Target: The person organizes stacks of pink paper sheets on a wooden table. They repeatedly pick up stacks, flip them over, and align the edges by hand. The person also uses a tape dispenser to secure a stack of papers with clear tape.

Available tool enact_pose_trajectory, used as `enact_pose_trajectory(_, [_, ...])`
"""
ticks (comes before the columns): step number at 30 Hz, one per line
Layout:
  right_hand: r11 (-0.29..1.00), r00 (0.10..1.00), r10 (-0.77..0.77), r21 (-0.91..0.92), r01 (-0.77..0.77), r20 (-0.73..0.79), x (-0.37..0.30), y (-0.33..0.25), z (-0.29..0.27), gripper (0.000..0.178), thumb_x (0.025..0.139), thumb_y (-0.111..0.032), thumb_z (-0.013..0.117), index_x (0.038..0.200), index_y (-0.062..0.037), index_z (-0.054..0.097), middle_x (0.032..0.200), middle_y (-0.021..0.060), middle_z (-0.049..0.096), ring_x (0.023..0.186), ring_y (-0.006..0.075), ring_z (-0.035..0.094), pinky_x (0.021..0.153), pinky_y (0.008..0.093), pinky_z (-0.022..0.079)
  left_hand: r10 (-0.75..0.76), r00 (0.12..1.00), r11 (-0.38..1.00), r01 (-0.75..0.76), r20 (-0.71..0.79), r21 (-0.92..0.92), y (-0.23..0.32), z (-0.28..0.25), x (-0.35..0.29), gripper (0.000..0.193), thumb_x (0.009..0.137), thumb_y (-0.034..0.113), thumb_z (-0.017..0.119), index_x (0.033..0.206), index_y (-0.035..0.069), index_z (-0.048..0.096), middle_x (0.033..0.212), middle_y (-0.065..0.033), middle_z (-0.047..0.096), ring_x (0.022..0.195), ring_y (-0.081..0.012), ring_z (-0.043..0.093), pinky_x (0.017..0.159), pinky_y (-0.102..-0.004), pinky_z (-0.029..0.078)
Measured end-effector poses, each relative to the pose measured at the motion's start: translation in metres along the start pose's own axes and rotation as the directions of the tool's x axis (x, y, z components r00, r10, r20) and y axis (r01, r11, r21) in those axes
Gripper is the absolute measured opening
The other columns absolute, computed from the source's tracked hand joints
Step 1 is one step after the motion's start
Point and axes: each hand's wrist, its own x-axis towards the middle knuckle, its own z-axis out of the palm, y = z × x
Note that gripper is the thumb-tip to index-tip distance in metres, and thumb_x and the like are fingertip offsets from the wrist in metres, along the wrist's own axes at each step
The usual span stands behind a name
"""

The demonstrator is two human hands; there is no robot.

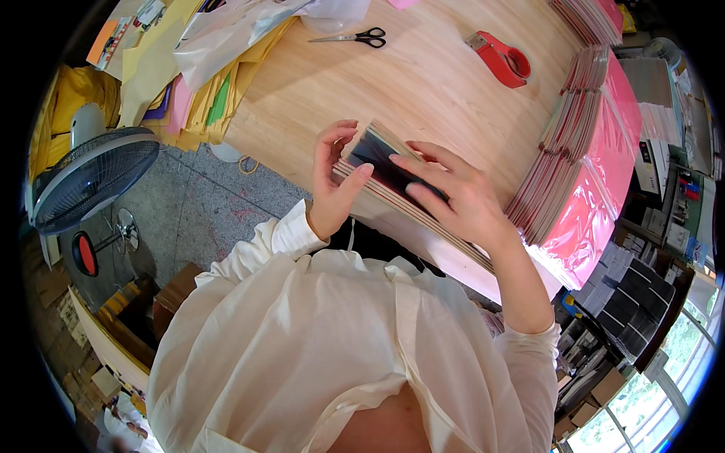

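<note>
At the table's near edge I hold a bundle of thin, board-like booklets [449, 229], tilted, with pale layered edges toward me. A dark, glossy surface [387, 175] shows between two of its layers. My left hand [332, 185] is closed round the bundle's left end, thumb over the near edge and fingers raised at the far side. My right hand [464, 189] lies across the bundle with its fingers bent over the dark surface; its palm hides the right part. What is printed on the layers cannot be made out.
Tall stacks of similar booklets with shiny pink covers [596, 200] line the table's right side. Farther back lie black-handled scissors [370, 36] and a red tape dispenser [504, 62]. Yellow envelopes and plastic sheets [226, 75] overhang the left edge. A standing fan [98, 177] is at left.
</note>
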Motion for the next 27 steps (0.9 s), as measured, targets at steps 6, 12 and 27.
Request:
enact_pose_trajectory(6, [1.000,0.999,-0.008,0.027,0.009,-0.039,-0.002,-0.003,0.004,0.040,0.083,-0.026,0.075,0.122,-0.0209,0.069,0.124,0.0111,0.063,0.096,0.0261,0.068,0.080,0.0355,0.057,0.020,0.999,1.000,-0.021,0.037,0.012,0.000,-0.001,0.000,0.051,0.090,0.023,0.064,0.132,0.003,0.045,0.145,-0.0201,0.040,0.138,-0.0309,0.037,0.115,-0.0436,0.026])
enact_pose_trajectory(12, [0.999,0.999,0.017,0.040,-0.016,-0.031,-0.003,-0.003,0.004,0.039,0.084,-0.026,0.074,0.122,-0.0207,0.069,0.124,0.0119,0.063,0.096,0.0272,0.068,0.081,0.0357,0.057,-0.007,0.999,1.000,0.006,0.034,0.030,0.005,-0.002,0.000,0.048,0.089,0.020,0.063,0.131,0.003,0.046,0.144,-0.0204,0.041,0.138,-0.0307,0.037,0.115,-0.0433,0.025])
enact_pose_trajectory(27, [0.978,0.990,-0.131,-0.171,0.121,-0.046,0.001,0.004,0.002,0.037,0.087,-0.016,0.067,0.123,-0.0227,0.067,0.124,0.0111,0.063,0.090,0.0259,0.069,0.077,0.0356,0.057,0.034,0.997,0.999,-0.033,0.063,-0.014,-0.002,-0.009,-0.004,0.048,0.088,0.011,0.065,0.131,0.003,0.046,0.142,-0.0178,0.041,0.136,-0.0290,0.039,0.114,-0.0401,0.027])
